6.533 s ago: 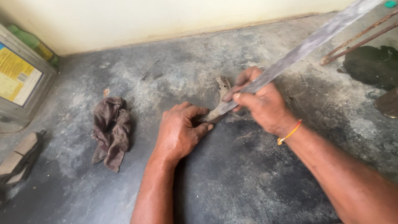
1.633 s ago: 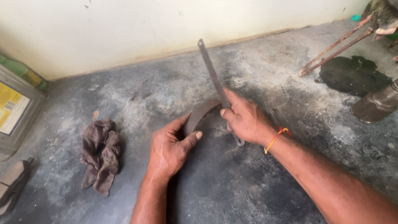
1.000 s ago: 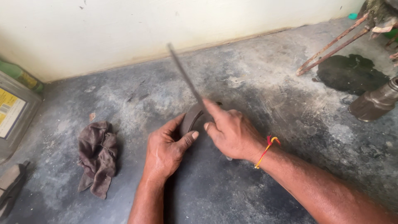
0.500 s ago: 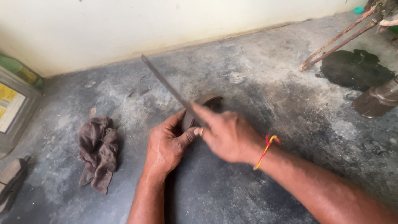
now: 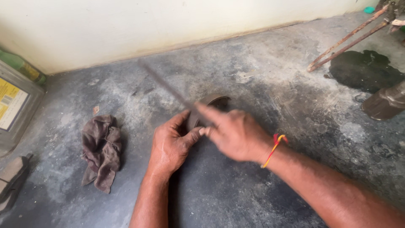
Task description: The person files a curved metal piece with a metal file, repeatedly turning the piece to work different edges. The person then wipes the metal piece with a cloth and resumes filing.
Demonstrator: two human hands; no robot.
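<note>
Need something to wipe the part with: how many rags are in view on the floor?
1. A crumpled brown rag lies on the concrete floor, apart from the left hand on its outer side. Others may sit outside the frame.

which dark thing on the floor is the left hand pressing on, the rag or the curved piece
The curved piece: the left hand grips it at the centre of the floor, while the rag lies untouched off to the left.

- floor [image 5: 236,198]: dark grey concrete, pale dusty patches
- wall [image 5: 168,21]: cream
- rag [image 5: 101,150]: dull brown
- wrist thread [image 5: 274,145]: red and yellow
- curved piece [image 5: 211,103]: dark brown-grey
- can [image 5: 14,109]: grey, yellow label
- rods [image 5: 350,38]: rusty reddish-brown
- stain [image 5: 365,69]: black
</note>
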